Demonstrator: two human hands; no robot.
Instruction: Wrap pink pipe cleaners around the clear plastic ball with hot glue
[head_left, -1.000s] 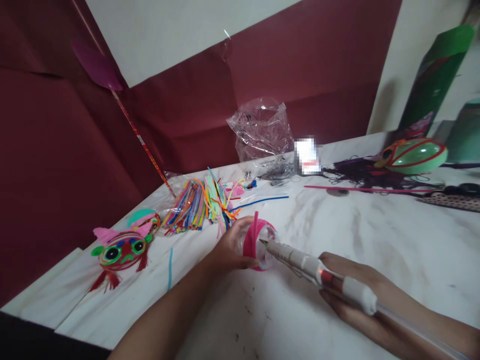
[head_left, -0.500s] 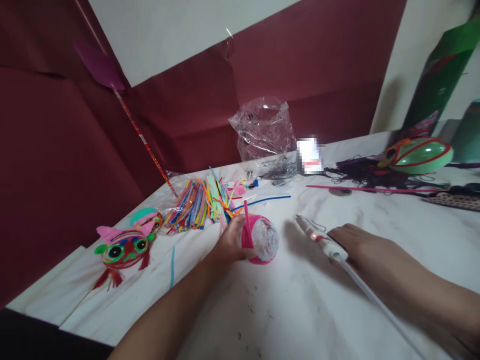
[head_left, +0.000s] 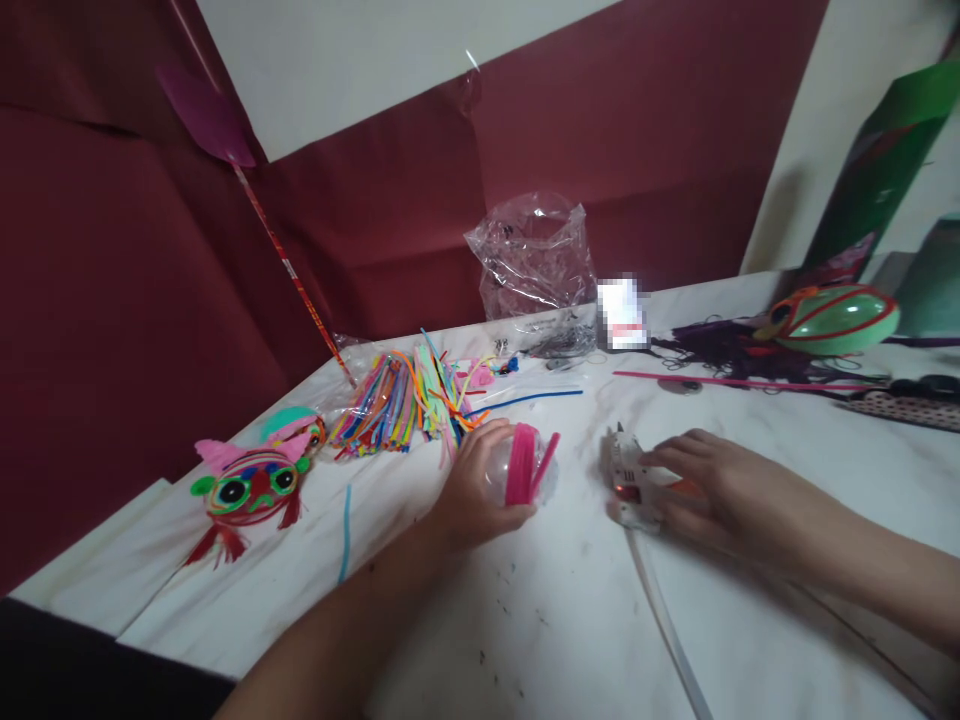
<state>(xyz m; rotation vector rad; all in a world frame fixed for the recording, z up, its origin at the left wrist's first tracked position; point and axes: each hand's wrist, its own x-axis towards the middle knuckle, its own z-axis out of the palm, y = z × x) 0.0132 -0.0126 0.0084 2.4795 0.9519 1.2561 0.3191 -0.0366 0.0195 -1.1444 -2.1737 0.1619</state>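
Note:
Near the middle of the table, my left hand (head_left: 474, 495) is curled around a clear plastic ball (head_left: 496, 470). A bright pink pipe cleaner band (head_left: 521, 465) wraps the ball, with a loose end sticking up at its right. My right hand (head_left: 709, 485) has its fingers around the handle side of a white hot glue gun (head_left: 628, 475), which is low over or on the tabletop, nozzle facing away. An orange part shows between the fingers. From the gun's back a long pale glue stick (head_left: 667, 630) runs toward me. My palms hide parts of both objects.
Behind my left hand lies a bundle of colourful pipe cleaners (head_left: 390, 405). A decorated face ornament (head_left: 251, 485) sits left, near a light blue pipe cleaner (head_left: 346, 535). Clear plastic bag (head_left: 536, 270) stands at the back; a green balloon-like ornament (head_left: 847, 318) lies right.
My left hand has turned the ball, so the pink band now faces me. The glue gun has swung to point straight away and sits lower, and my right hand's fingers have loosened somewhat.

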